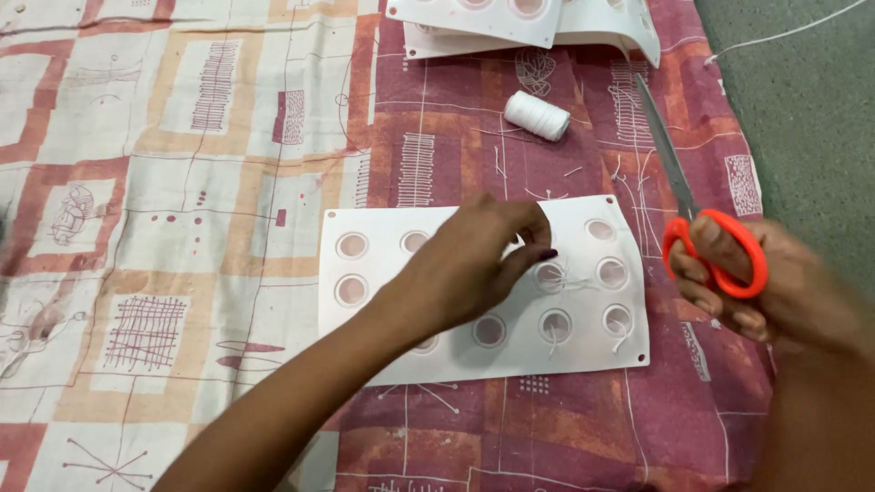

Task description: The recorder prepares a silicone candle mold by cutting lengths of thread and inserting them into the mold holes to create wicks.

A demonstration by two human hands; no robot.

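A white silicone mould sheet [383, 314] with several round cavities lies on the patterned cloth. My left hand [478, 264] rests over its middle, fingertips pinched at a thin white thread by one cavity [550, 275]. Short thread pieces stick out of the cavities at the sheet's right side. My right hand [775, 292] is off the sheet's right edge and grips scissors [693, 210] with orange handles, blades closed and pointing up and away.
A spool of white thread [537, 115] lies on the cloth above the sheet. More white mould sheets [583, 27] are stacked at the top edge. Grey floor [811, 118] with a loose white thread borders the cloth on the right.
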